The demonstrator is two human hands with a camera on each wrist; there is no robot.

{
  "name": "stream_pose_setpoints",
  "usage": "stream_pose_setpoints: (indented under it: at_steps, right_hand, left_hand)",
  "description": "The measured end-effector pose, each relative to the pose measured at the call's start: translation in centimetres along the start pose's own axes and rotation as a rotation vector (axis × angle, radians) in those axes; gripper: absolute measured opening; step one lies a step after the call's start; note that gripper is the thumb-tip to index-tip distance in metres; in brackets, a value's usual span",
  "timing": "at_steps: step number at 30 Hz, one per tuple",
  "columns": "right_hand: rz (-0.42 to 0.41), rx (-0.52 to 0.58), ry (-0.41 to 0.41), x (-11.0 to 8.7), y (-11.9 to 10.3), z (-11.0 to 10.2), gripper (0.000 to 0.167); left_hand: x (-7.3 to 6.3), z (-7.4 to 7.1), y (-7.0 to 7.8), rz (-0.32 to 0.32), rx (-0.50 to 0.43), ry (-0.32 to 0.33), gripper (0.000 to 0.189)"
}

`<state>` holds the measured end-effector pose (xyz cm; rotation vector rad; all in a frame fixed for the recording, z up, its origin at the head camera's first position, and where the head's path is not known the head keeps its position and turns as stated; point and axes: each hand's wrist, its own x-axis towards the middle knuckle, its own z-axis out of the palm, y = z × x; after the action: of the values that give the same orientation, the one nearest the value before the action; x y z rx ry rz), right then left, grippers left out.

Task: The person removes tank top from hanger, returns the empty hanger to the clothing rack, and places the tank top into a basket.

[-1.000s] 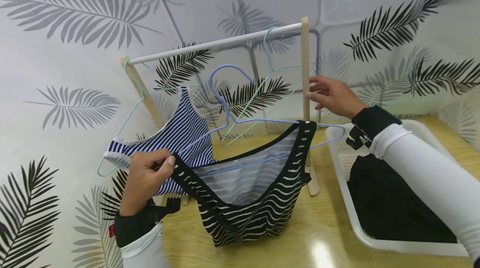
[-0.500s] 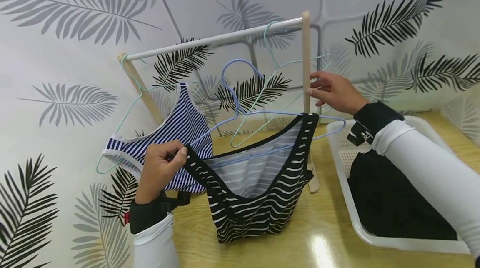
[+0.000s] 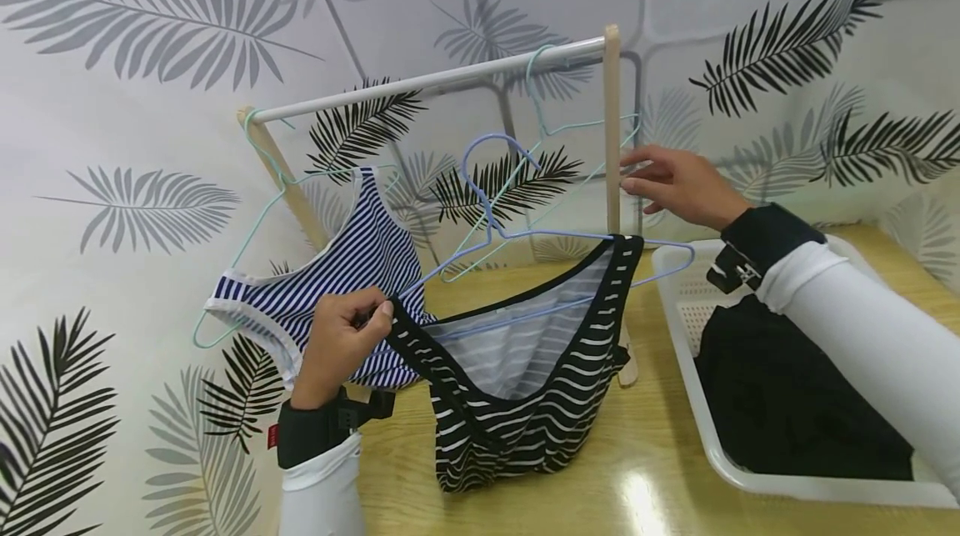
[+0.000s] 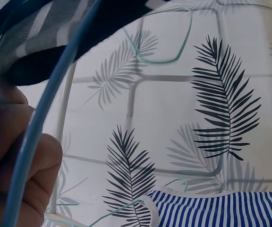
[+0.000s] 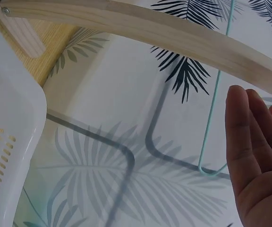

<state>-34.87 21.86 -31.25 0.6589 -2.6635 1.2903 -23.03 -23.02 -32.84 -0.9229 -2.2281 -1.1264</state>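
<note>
My left hand [image 3: 341,344] pinches one strap of a black-and-white striped tank top [image 3: 517,428] in the head view. A blue hanger [image 3: 491,232] runs through the top, its hook upright and free of the rail. In the left wrist view the hanger's blue bar [image 4: 51,94] crosses in front of my curled fingers. My right hand [image 3: 686,186] is beside the rack's right wooden post [image 3: 612,136], holding nothing. Its fingers [image 5: 238,127] look fairly straight in the right wrist view, close to the post; I cannot tell whether they touch it.
A small rack with a white rail [image 3: 435,82] stands on the wooden table [image 3: 405,461]. On it hang a blue-striped top [image 3: 360,252] at the left and a bare mint hanger [image 3: 540,102] at the right. A white basket [image 3: 693,403] holds black cloth [image 3: 787,411].
My left hand has moved right with the tank top's strap. The blue hanger's hook has shifted right as well. My right hand has drawn slightly rightward from the post. The mint hanger has swung a little.
</note>
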Motion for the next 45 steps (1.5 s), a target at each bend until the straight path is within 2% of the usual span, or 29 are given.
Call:
stream_pose_setpoints:
  at_steps: [7,14,20,25,30,34,38,45]
  right_hand:
    - [-0.007,-0.013,0.000,-2.5,-0.2,-1.5,0.036]
    - [-0.125,-0.002,-0.034,-5.3,-1.3,-1.4,0.028]
    - [-0.180,0.003,-0.037,-7.7,-3.3,-0.8,0.024]
    - [-0.236,-0.057,-0.017,-9.1,-4.6,-0.1,0.025]
    - [-0.346,-0.169,0.028,-10.4,-5.2,0.1,0.038]
    - [-0.434,-0.174,0.044,-11.2,-5.2,0.2,0.047]
    - [-0.502,-0.160,0.060,-11.3,-5.2,0.4,0.048]
    - [-0.505,-0.147,0.097,-11.4,-5.3,0.5,0.041]
  left_hand:
    - [-0.3,0.3,-0.2,-0.022,0.002,-0.018,0.021]
    - [-0.4,0.8,0.0,-0.004,-0.014,-0.024,0.020]
    - [-0.4,1.0,0.4,0.005,-0.031,-0.025,0.019]
    - [-0.7,1.2,0.7,0.005,-0.039,-0.026,0.019]
    - [-0.9,1.3,1.0,0.018,-0.058,-0.027,0.019]
    - [-1.0,1.3,1.0,0.029,-0.068,-0.031,0.020]
    - [-1.1,1.4,1.0,0.039,-0.075,-0.032,0.021]
    - [-1.1,1.5,1.2,0.041,-0.079,-0.030,0.018]
